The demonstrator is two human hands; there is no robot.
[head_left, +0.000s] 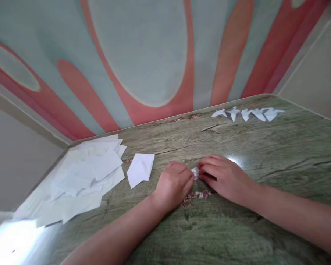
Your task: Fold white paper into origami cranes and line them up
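Observation:
A small folded piece of white paper point(195, 173) lies between my two hands at the middle of the wood-patterned table, mostly covered by fingers. My left hand point(175, 184) is closed at its left edge, fingertips pressed on the paper. From the right, my right hand point(222, 176) pinches the other side between thumb and fingers. Left of my left hand rests a short stack of white paper pieces point(140, 167). Several folded white paper birds point(245, 113) stand in a row at the far right of the table.
A large spread pile of white paper sheets point(85, 173) covers the table's left side. Behind the table point(165, 143) rises a red and grey-green patterned wall point(143, 55). Bright light glares at the lower left corner.

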